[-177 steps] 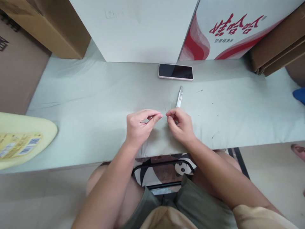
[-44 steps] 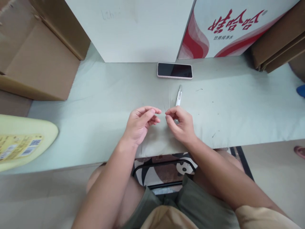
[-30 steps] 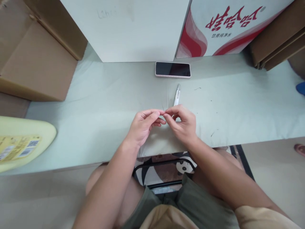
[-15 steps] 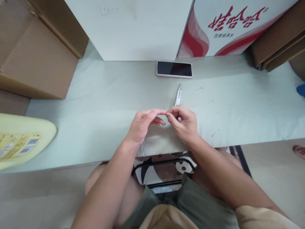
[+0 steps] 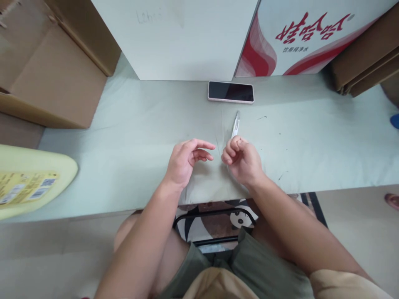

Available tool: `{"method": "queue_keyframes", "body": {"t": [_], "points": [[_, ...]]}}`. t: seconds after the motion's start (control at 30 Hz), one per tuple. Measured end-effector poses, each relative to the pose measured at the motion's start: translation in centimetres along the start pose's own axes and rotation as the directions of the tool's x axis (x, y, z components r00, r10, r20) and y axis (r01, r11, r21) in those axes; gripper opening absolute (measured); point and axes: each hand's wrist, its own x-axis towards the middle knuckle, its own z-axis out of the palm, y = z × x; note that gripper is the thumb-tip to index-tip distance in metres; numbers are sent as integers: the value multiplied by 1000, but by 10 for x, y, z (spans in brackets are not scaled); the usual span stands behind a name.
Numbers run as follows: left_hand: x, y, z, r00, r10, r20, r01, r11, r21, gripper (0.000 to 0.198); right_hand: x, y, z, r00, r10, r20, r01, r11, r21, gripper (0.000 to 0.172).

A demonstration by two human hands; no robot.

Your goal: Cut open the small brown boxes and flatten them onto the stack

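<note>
My left hand (image 5: pixel 183 162) is held over the table with its fingers stretched out and slightly parted, and nothing shows between them. A short gap to its right, my right hand (image 5: pixel 242 160) is closed, palm partly up, its fingers curled in. Anything inside that fist is hidden or too thin to make out. Just beyond the right hand lies a slim white-and-silver tool (image 5: pixel 236 124), like a small craft knife, its near end covered by the fingers. Thin pale lines (image 5: pixel 222 126), perhaps strands or creases, show on the cloth between the hands.
A phone (image 5: pixel 231 92) lies against a white box (image 5: pixel 187 41). Farther right are a red-and-white carton (image 5: pixel 299 50) and folded cardboard (image 5: pixel 364 58). At left are a cardboard box (image 5: pixel 59 79) and a yellow bottle (image 5: pixel 37 182). Dark strands (image 5: pixel 262 117) dot the pale cloth (image 5: pixel 324 141).
My fingertips, which met in front of me, have come apart. The right hand has turned and curled its fingers in; the left fingers have loosened. The view has shifted slightly.
</note>
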Motion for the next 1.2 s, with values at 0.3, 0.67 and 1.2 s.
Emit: {"method": "queue_keyframes", "body": {"t": [0.3, 0.67, 1.2], "points": [[0, 3, 1, 1000, -6, -24, 5, 1000, -29, 41, -5, -1, 0, 995, 67, 68, -70, 997, 40, 46], [1, 2, 1, 1000, -5, -18, 4, 1000, -22, 42, -1, 3, -1, 997, 74, 28, -75, 995, 69, 47], [2, 7, 0, 999, 2, -53, -4, 999, -36, 37, 1, 7, -3, 999, 47, -12, -46, 996, 70, 53]]}}
